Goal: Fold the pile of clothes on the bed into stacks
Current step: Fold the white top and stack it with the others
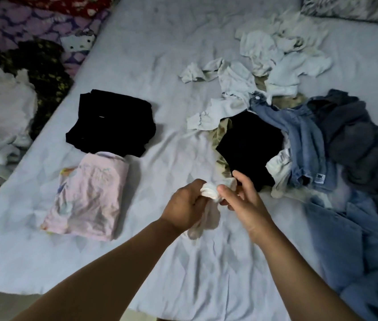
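Observation:
My left hand (184, 206) grips a small white sock (209, 193) bunched at its top, with the loose end hanging below the fist. My right hand (244, 196) pinches the same sock from the right, thumb on its rolled part. Both hands hover above the pale blue bed sheet (160, 66). To the left lie a folded black garment (111, 122) and a folded pink printed garment (88, 195), side by side and touching. The unfolded pile lies to the right: a black piece (251, 144), denim clothes (308, 144), a dark grey garment (359, 137).
Several loose white socks and small white pieces (264, 63) are scattered at the back right. A patterned pillow (354, 8) lies at the top right corner. Off the bed's left edge are a purple cartoon blanket (33, 26) and white laundry (0, 107).

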A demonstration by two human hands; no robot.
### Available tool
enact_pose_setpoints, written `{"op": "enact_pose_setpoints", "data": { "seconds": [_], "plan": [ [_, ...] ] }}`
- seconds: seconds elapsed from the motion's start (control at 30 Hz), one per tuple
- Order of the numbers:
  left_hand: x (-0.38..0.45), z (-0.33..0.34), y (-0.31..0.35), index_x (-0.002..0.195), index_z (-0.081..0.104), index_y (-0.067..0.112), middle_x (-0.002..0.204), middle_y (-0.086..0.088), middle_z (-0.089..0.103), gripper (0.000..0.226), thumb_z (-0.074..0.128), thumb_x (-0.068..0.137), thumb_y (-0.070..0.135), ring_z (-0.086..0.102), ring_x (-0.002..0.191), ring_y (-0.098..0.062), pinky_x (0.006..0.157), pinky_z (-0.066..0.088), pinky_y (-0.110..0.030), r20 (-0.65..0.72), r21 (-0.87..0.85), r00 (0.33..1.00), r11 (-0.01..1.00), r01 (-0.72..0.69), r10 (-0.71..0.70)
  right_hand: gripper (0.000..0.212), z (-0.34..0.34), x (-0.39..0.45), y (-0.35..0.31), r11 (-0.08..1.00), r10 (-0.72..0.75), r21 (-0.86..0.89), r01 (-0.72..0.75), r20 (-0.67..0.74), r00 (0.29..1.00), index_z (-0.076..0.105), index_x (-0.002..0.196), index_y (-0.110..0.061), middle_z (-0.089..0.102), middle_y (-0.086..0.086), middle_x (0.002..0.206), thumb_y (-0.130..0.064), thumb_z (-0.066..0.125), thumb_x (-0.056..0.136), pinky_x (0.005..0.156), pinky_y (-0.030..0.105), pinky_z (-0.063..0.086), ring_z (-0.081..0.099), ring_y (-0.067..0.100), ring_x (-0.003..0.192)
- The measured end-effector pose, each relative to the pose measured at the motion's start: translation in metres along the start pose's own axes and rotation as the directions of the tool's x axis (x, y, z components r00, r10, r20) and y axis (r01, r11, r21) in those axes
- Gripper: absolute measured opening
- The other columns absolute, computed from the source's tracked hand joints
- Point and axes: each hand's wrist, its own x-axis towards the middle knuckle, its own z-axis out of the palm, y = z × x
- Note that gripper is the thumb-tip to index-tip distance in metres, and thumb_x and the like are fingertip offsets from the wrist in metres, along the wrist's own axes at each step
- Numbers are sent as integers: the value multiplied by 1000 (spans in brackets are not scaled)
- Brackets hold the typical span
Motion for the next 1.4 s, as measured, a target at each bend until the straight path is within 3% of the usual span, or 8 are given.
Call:
{"op": "enact_pose_setpoints", "data": {
  "seconds": [0.1,0.23,0.43,0.7,0.87,1.13,1.27,1.4],
  "plan": [
    [0,16,22,94,55,23,78,11,61,25,45,82,42,59,72,-13,68,48,-31,-32,58,999,998,-31,33,74,-20,-6,-4,998,-41,46,43,-42,998,33,141,-39,59,-2,123,-43,70,77,99,37,47,61,11,108],
    [2,34,51,104,53,22,84,11,60,52,48,74,64,59,78,-12,66,43,-27,-50,264,997,964,-40,55,43,-42,-13,-8,989,-142,-64,134,-138,980,46,132,-38,54,-4,131,-31,58,91,101,40,45,54,12,117],
    [4,47,88,106,60,17,93,4,62,56,27,79,53,58,87,-13,79,47,-33,55,-17,990,992,-127,128,31,-78,-30,-23,987,-159,-2,160,-122,980,60,120,-30,59,-14,125,-33,61,89,96,20,40,53,-1,113],
    [12,62,133,52,46,23,55,5,49,28,35,74,36,46,59,-11,61,40,-30,-34,-54,998,997,-50,48,27,-115,-31,-41,878,-377,-353,322,-96,921,73,96,-9,64,-6,102,2,54,82,78,-3,33,54,2,96],
    [29,67,150,67,54,13,62,0,52,34,43,94,30,49,60,-9,63,49,-30,-98,-111,995,994,19,-30,26,-142,-27,-48,812,-418,-480,332,-80,905,69,92,-6,62,3,74,4,49,78,58,12,34,48,5,65],
    [53,68,185,78,69,8,66,3,61,19,62,91,20,53,63,-3,63,43,-20,31,-172,993,980,-103,110,12,-161,-19,-77,928,-243,-276,252,67,968,61,81,-20,64,-2,70,-27,58,72,64,34,47,61,16,70],
    [68,55,196,70,71,18,64,8,64,14,74,80,27,55,63,-2,63,44,-23,48,7,976,977,-212,211,35,-170,-7,-84,921,-272,-277,274,46,961,47,57,-14,40,-9,49,-27,67,83,51,25,31,40,5,48],
    [80,24,197,74,66,17,64,9,56,31,77,71,45,49,65,-12,61,34,-26,94,527,952,797,-294,290,39,-185,3,-96,685,-222,-699,208,71,972,56,72,-9,57,1,65,-45,68,79,59,32,40,56,18,66]
  ]
}}
